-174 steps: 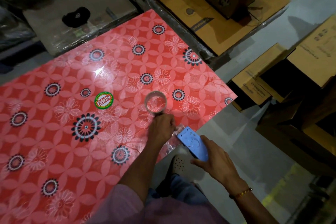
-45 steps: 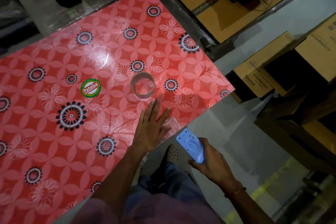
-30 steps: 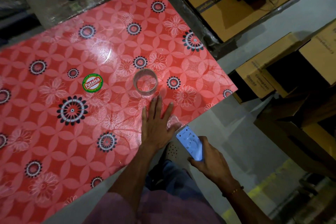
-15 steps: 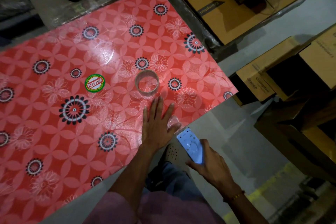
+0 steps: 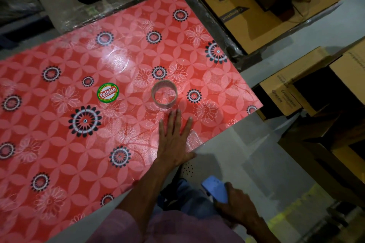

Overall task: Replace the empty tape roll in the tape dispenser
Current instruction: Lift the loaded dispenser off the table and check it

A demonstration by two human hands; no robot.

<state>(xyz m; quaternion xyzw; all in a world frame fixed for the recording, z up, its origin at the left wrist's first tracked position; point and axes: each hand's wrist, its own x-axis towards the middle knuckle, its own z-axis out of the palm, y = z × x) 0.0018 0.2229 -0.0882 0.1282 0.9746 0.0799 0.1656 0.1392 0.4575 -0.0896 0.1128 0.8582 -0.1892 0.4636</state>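
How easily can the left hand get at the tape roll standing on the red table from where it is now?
Probably easily. The left hand lies flat on the table with its fingertips just short of the tape roll, and only bare tabletop shows between them. The right hand holds the blue dispenser off the table, well aside.

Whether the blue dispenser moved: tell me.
Yes: the blue dispenser, in the right hand, has drawn back from the table edge toward the person.

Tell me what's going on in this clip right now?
A person stands at a red flower-patterned table. Their left hand lies flat, fingers spread, on the tabletop near its edge, just short of a bare cardboard tape ring that stands untouched on the table. Their right hand grips a blue plastic tape dispenser low beside the table. No roll is being fitted yet.
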